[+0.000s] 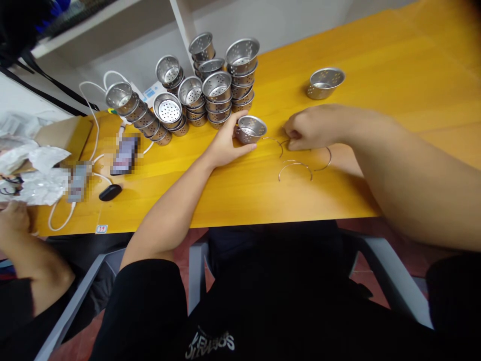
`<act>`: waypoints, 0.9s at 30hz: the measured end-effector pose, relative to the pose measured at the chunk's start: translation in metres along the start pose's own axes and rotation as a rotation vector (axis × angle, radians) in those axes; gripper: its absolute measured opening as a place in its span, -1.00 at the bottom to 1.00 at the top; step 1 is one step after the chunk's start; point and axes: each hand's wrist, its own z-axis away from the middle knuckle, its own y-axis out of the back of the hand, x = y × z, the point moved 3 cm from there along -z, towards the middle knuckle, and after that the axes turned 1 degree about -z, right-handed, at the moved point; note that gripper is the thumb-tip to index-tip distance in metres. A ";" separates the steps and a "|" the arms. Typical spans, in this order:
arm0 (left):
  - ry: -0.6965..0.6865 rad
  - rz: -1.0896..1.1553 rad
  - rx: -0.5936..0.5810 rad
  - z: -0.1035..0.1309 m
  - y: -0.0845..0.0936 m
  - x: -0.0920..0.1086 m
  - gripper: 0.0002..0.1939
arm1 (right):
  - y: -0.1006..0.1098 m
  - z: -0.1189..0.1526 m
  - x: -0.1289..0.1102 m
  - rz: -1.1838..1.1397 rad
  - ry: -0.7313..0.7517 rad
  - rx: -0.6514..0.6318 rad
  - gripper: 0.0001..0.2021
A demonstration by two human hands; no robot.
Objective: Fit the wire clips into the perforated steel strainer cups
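Observation:
My left hand [225,145] is closed around the side of a small perforated metal cup [251,131], which stands upright at table level. To its right, my right hand [310,128] is curled into a fist low over several thin curved wires [295,164]. Its fingertips face away from view, so whether a wire is pinched in them is hidden. One wire arc [329,159] shows just below the right wrist, and another arc [281,146] lies between the two hands. Beyond the right hand, a single perforated cup [325,84] stands alone.
Several stacks of perforated cups [218,93] stand behind my left hand, one leaning stack [139,113] at their left. A phone [126,154], white cables and a black oval object [110,192] lie on the yellow table [240,200]. A co-worker's arm [33,255] is at far left.

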 end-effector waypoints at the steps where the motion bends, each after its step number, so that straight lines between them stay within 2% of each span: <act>1: 0.000 0.000 -0.002 0.000 0.000 0.000 0.20 | 0.000 -0.001 0.002 -0.026 0.023 0.022 -0.76; 4: -0.011 -0.001 -0.011 0.000 0.001 0.003 0.19 | 0.002 -0.001 0.010 -0.093 0.074 0.103 -0.75; 8: -0.015 0.003 0.024 -0.001 0.001 0.003 0.11 | 0.006 0.000 0.020 -0.141 0.046 0.198 -0.84; 14: -0.030 -0.007 0.042 -0.003 -0.002 -0.010 0.12 | 0.003 -0.001 0.025 -0.254 0.031 0.226 -0.89; 19: -0.042 -0.018 0.053 -0.004 0.002 -0.015 0.26 | -0.002 -0.004 0.030 -0.496 0.070 0.229 -0.53; 22: -0.039 0.001 0.051 -0.005 0.005 -0.008 0.28 | -0.002 -0.005 0.033 -0.454 0.075 0.312 -0.62; 27: -0.006 0.007 0.094 -0.006 0.009 0.003 0.28 | -0.003 -0.004 0.035 -0.525 0.054 0.406 -0.76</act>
